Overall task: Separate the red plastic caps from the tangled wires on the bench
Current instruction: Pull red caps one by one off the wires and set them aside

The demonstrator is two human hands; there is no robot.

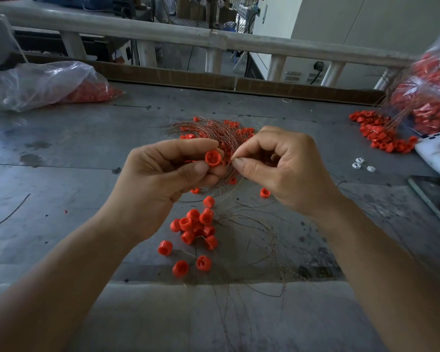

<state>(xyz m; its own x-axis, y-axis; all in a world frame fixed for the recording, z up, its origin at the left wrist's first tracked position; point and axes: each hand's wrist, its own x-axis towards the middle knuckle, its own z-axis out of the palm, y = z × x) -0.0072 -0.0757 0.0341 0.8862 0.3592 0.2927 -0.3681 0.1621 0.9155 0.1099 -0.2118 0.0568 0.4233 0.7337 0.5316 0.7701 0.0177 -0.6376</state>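
My left hand (163, 174) pinches a red plastic cap (213, 158) between thumb and fingers, its open side facing me. My right hand (280, 161) pinches a thin wire (231, 158) right beside that cap. Behind both hands lies the tangle of coppery wires (214, 128) with more red caps caught in it. Below my hands, a pile of loose red caps (196, 224) sits on the grey bench (74, 153), with several stray wires (259, 229) trailing towards the near edge.
A clear bag of red caps (48, 85) lies at the back left. Another bag of capped wires (429, 97) spills a red heap (376, 130) at the right. A white device (437, 153), small white parts (361, 163) and a dark panel (434, 196) lie at the right edge.
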